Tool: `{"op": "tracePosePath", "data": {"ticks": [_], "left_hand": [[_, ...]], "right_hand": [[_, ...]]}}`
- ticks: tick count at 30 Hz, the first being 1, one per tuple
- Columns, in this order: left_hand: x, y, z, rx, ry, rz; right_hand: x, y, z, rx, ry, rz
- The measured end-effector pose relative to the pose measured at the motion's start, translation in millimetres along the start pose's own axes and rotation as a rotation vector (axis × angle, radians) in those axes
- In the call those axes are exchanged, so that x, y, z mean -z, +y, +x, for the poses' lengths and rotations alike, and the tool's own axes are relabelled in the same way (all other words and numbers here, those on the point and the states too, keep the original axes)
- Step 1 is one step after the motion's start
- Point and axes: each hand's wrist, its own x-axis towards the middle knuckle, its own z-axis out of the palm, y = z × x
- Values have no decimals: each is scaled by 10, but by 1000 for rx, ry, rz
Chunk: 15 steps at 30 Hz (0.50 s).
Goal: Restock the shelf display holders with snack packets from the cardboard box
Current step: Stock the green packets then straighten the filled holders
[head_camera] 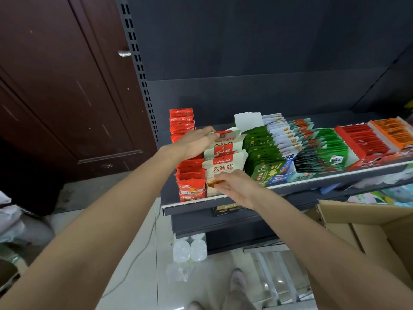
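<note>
Both hands work the cream-and-red enoki-mushroom snack packets (224, 157) standing in a row in the white cardboard display holder (248, 120), second slot from the shelf's left end. Left hand (196, 142) lies at the row's 10 o'clock end – fingers fairly straight, laid flat against the top of a rear packet, not curled round it. Right hand (237, 189) is at the 6 o'clock end, grip pinching the lower edge of the front packet (223, 170), thumb and fingertips closed on it. Judged step: seating the front packet and squaring the row.

Brown cardboard box (368, 229) sits open at 4 o'clock, below the dark grey metal shelf (290, 193); its contents aren't visible.

Risks:
- front packet sits right at the shelf lip – a slack pinch and it tips off toward the floor
- a hard push from the left hand could fold the soft packets or topple them forward
- red foil packets (190, 175) touch the row on the left – a sideways nudge could spill them
- green packets (259, 151) crowd the right side, so packets could snag there
</note>
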Motion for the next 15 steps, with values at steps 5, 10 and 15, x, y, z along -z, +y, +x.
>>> {"op": "tracePosePath", "data": {"ticks": [5, 10, 15], "left_hand": [[-76, 81, -173, -180, 321, 71], [8, 233, -204, -319, 243, 277], [50, 254, -194, -396, 412, 570]], "right_hand": [[140, 1, -198, 216, 228, -715], [202, -119, -372, 828, 555, -1434], [226, -359, -233, 878, 442, -1767]]}}
